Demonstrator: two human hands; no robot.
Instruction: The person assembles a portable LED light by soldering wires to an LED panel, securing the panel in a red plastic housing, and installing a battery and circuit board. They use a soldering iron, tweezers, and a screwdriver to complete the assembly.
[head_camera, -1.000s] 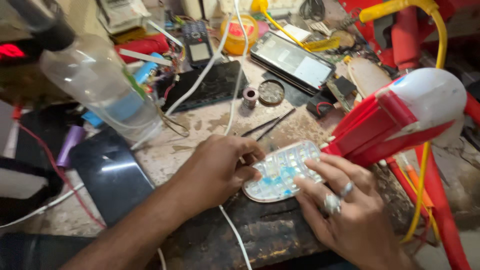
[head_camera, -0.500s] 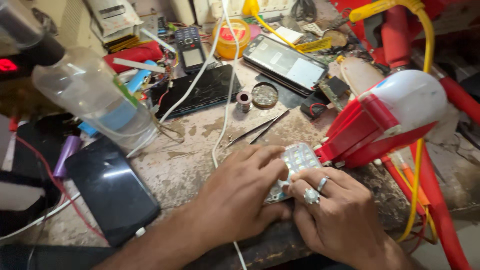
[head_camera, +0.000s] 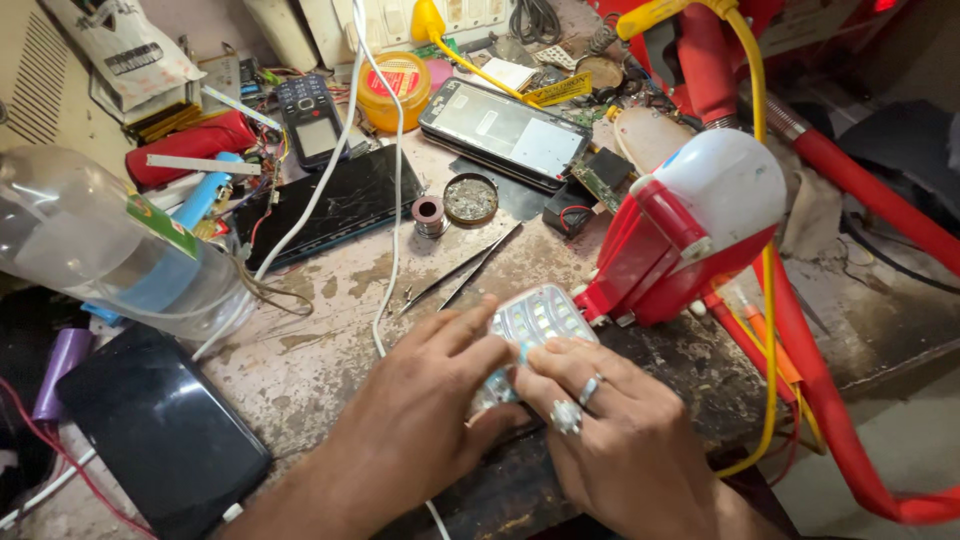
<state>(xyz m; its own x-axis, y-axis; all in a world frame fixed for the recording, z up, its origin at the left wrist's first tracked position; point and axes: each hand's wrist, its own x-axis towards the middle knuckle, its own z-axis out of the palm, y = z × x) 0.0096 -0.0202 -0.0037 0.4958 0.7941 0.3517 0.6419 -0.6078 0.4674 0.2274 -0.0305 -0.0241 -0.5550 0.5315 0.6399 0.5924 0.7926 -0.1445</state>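
Observation:
A pale translucent phone keypad (head_camera: 536, 324) lies on the worn worktop (head_camera: 330, 350) near its front edge. My left hand (head_camera: 425, 400) covers the keypad's left side, fingers bent over it and gripping it. My right hand (head_camera: 610, 425), with two rings, presses fingertips onto the keypad's lower right part. Only the keypad's upper end shows between the hands. Black tweezers (head_camera: 462, 272) lie just beyond my left hand.
A red and white lamp-like device (head_camera: 690, 235) stands right of the keypad, with a yellow cable (head_camera: 765, 300). A clear plastic bottle (head_camera: 110, 250) lies at left, a black phone (head_camera: 160, 430) below it. Phones, a solder spool (head_camera: 430, 213), a round tin and white cables crowd the back.
Both hands and the keypad have stayed together near the front edge. My left hand has closed further over the keypad, hiding more of it. The view shifted slightly.

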